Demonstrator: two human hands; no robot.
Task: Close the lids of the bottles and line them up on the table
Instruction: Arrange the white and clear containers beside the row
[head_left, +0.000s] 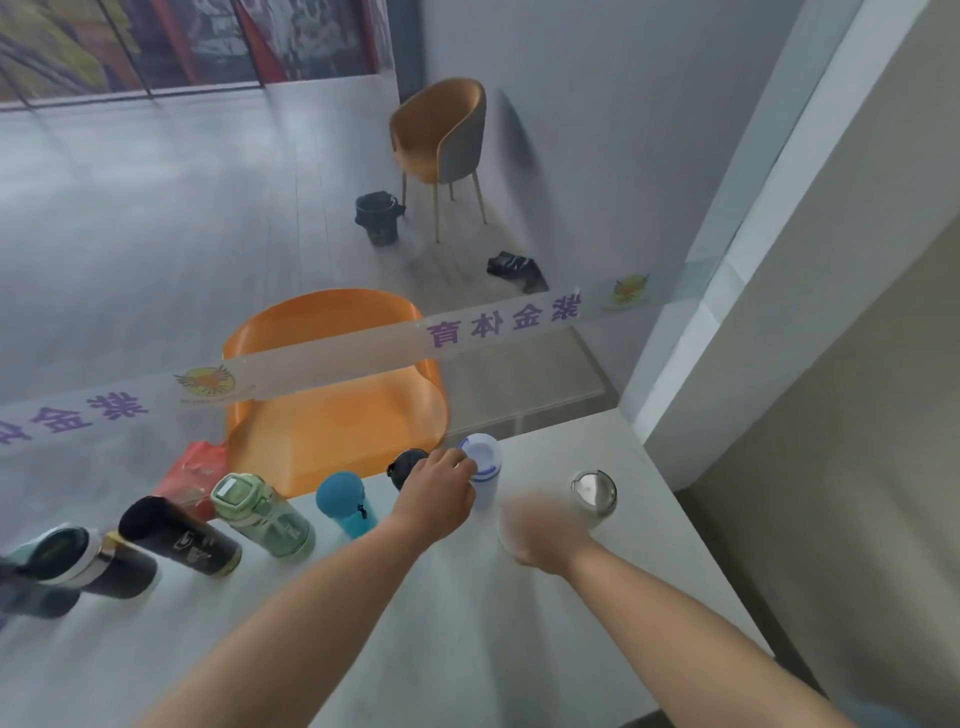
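Several bottles stand in a row along the table's far edge. My left hand (441, 488) grips the white translucent bottle (485, 467) with blue rings, fingers at its lid. Just behind that hand stands a black bottle (406, 464). Further left come a blue bottle (344, 501), a green bottle (260, 512), a black and gold bottle (176, 535) and a black bottle with a white band (78, 558). My right hand (540, 530) is blurred with motion, in front of the white bottle. A bottle with a shiny steel lid (595, 491) stands apart to the right.
The grey table (467, 623) butts against a glass wall with a lettered strip (498, 322). Behind the glass are an orange chair (337, 395), a red bag (192, 473), another chair (441, 135) and a bin (378, 217). A wall corner (727, 364) bounds the table's right.
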